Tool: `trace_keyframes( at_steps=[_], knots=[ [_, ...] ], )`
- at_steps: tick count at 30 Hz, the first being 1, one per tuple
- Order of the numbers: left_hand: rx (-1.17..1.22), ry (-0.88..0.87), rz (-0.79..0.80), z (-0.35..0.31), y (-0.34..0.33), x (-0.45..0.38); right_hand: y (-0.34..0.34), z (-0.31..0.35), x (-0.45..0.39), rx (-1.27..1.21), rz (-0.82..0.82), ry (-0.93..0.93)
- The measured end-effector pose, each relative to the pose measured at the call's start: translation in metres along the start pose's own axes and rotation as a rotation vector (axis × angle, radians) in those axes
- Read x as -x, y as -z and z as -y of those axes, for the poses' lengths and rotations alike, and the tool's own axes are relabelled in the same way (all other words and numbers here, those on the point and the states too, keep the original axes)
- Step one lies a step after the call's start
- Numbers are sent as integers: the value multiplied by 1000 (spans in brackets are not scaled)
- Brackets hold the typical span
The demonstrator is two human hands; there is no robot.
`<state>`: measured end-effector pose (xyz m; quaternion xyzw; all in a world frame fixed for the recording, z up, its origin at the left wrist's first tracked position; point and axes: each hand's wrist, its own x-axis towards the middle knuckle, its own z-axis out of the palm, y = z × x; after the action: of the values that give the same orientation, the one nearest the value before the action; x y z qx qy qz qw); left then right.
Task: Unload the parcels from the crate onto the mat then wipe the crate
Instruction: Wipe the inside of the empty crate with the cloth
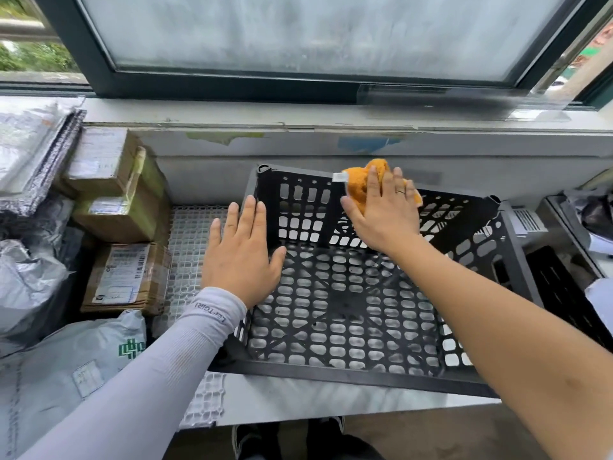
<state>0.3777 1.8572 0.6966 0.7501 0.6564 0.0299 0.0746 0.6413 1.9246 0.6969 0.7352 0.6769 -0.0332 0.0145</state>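
A black perforated plastic crate [358, 376] stands on the counter in the middle, with nothing inside it. My right hand [381, 210] presses an orange cloth [360, 180] against the inside of the crate's far wall, fingers straight. My left hand [242, 250] lies flat on the crate's left rim, fingers spread. On the left, cardboard parcels [126, 277] and grey plastic mailer bags [66, 376] sit on and around a white grid mat [189, 240].
A window with a dark frame [232, 84] runs behind the counter above a white sill. A second black crate [564, 293] and a metal tray with bags sit at the right. More flat mailers [33, 154] are stacked at the far left. My shoes [288, 436] show below the counter edge.
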Motion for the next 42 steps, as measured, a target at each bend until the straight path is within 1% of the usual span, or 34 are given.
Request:
trace_keyframes(
  at_steps=[4, 7, 11, 17, 20, 25, 29, 34, 39, 42],
  knots=[
    [-8, 4, -4, 1, -2, 0, -8, 78, -2, -60, -26, 187],
    [-17, 4, 1, 1, -2, 0, -12, 89, -3, -45, -33, 208],
    [-49, 11, -4, 6, -2, 0, -8, 54, -3, 58, -7, 177],
    [-129, 15, 16, -7, 1, -4, -2, -25, 10, 126, 12, 37],
    [-165, 19, 30, -11, 1, -10, 1, -44, 13, 117, 16, -24],
    [-174, 19, 32, -24, 3, -27, 4, -66, 17, 115, 53, -77],
    [-165, -49, 15, -49, 4, -51, 6, -84, 18, 122, 57, -125],
    [-116, -191, 0, -103, 3, -86, 7, -99, 17, 145, 69, -164],
    [-106, -310, 39, -152, -10, -111, 8, -111, 18, 189, 75, -221],
    [-92, -316, 26, -171, -19, -114, 10, -125, 19, 229, 66, -254]
  ],
)
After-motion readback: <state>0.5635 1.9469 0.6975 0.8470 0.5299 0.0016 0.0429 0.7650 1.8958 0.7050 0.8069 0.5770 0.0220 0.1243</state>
